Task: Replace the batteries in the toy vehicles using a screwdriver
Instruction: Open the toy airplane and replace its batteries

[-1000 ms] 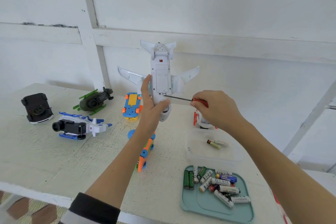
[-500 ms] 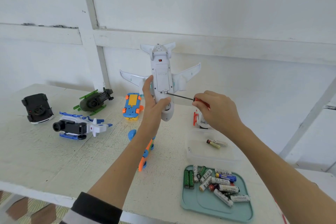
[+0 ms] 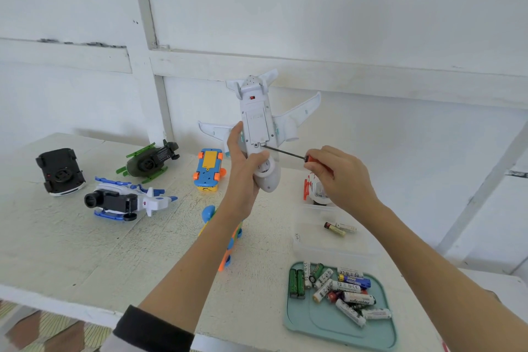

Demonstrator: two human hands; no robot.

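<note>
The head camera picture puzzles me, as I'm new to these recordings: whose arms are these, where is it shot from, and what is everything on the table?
There is no machine here. A person wears a camera on the head, so you look down along their own arms. The left hand grips a white toy plane, belly facing the camera. The right hand holds a screwdriver with its tip at a screw on the battery cover. On the table lie more toy vehicles, a green tray of loose batteries, and a clear box with two more batteries in it.
</note>
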